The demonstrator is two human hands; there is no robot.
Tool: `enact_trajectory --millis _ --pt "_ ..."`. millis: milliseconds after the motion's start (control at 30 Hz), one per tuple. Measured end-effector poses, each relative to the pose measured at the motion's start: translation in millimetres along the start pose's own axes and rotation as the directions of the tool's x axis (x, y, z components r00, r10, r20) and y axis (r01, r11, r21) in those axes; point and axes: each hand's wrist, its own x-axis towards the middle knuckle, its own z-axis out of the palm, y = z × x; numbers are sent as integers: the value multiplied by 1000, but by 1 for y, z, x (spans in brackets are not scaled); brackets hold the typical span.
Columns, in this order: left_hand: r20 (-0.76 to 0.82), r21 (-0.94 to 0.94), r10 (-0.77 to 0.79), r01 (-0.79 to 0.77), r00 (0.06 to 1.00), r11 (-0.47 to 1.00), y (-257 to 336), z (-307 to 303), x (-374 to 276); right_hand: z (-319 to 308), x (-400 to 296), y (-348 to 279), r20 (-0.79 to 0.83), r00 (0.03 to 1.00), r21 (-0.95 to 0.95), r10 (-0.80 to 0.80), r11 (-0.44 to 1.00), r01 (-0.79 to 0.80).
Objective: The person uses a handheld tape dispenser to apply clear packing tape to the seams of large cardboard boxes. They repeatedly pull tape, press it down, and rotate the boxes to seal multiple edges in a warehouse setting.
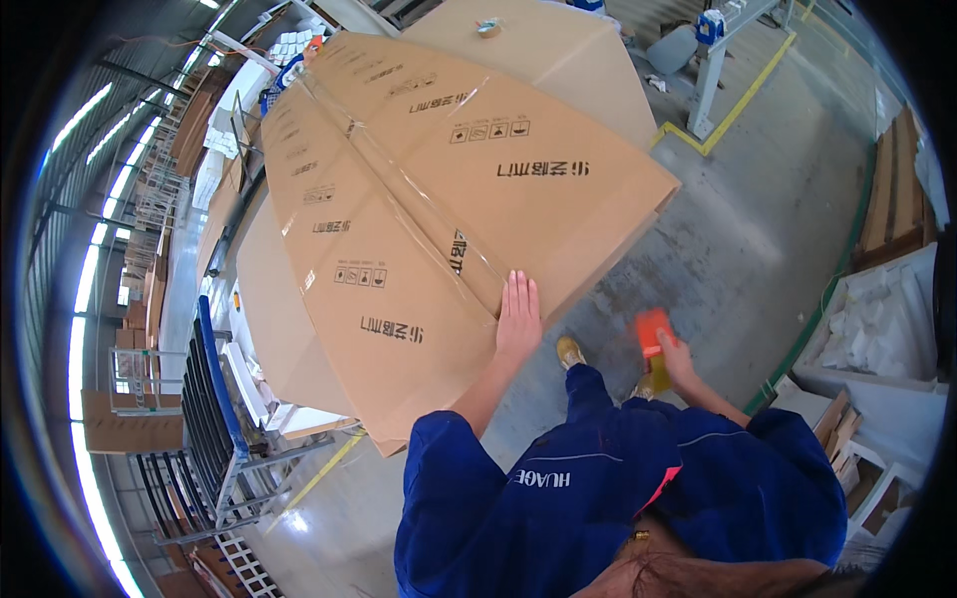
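A large flat cardboard package (419, 172) lies across a work surface, bearing printed writing and handling symbols. Strips of clear tape run along its length over a middle seam. My left hand (519, 318) rests flat, fingers extended, on the near edge of the cardboard by the seam's end. Away from the package, over the floor on the right, my right hand (677, 357) grips an orange tape dispenser (653, 331), which looks blurred. Yellowish tape shows below the dispenser. At the far end of the package a co-worker's hand is beside another orange item (315, 43).
A tape roll (489, 28) lies on the cardboard sheet behind the package. A metal rack with black bars (205, 404) stands at left. On the right are a bin of white foam (871, 329) and stacked boards (893, 190). A machine leg (706, 93) stands at upper right.
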Motion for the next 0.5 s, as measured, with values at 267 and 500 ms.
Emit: enact_trajectory --millis 267,500 --pt "-9 -280 107 -105 994 954 23 -39 -10 96 -2 -147 -132 651 -423 -747 637 645" --pt "-114 -287 6 -39 993 957 4 -30 21 262 103 -187 570 430 -718 -700 -171 675"
